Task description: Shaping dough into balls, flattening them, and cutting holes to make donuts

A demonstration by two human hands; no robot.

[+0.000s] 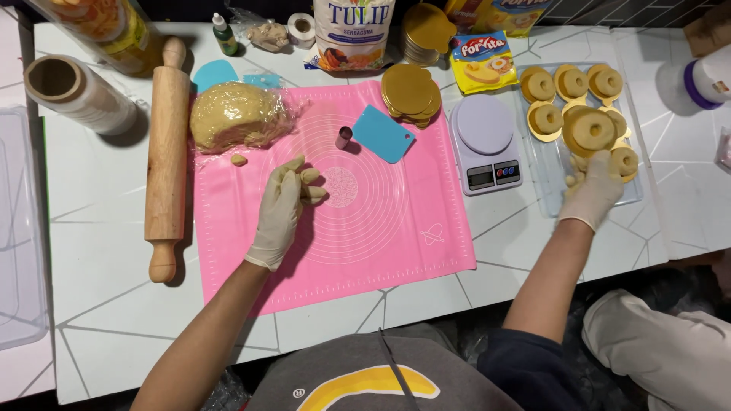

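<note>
R hand [592,186] holds dough ring [592,131] over tray [542,173]; scale [485,144] beside.

You're at a home baking station: a white surface [114,304] carries a pink silicone pastry mat [381,243], a wooden rolling pin [166,160], wrapped dough [232,116], a digital kitchen scale [485,143], a flour bag [352,32] and a tray [544,179] of ring-shaped pastries [592,129].
</note>
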